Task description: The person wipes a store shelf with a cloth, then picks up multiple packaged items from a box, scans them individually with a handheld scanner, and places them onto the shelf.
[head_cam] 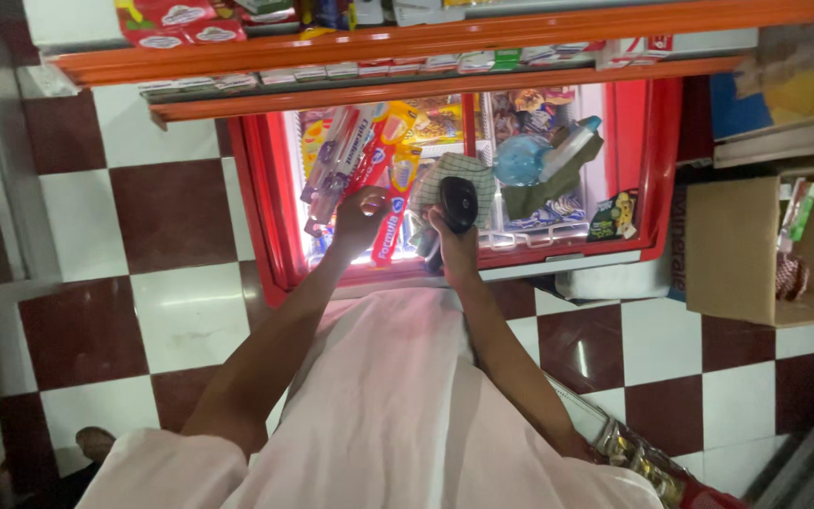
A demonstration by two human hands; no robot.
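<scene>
My left hand (362, 217) grips a long red and white toothpaste box (390, 193) at the lit red shelf unit (266, 203), with a blister pack of toothbrushes (332, 160) just left of it. My right hand (452, 243) holds a black handheld barcode scanner (458, 203), its head pointing toward the shelf beside the box. A checked cloth (459, 174) lies behind the scanner. Both forearms reach out from my pale pink garment.
An orange shelf (426, 42) with packets runs above. A blue round bottle (520, 158) and other goods fill the red unit. A cardboard box (737, 245) stands at right on the maroon and white checked floor (181, 212). A basket with packets (643, 457) sits by my right elbow.
</scene>
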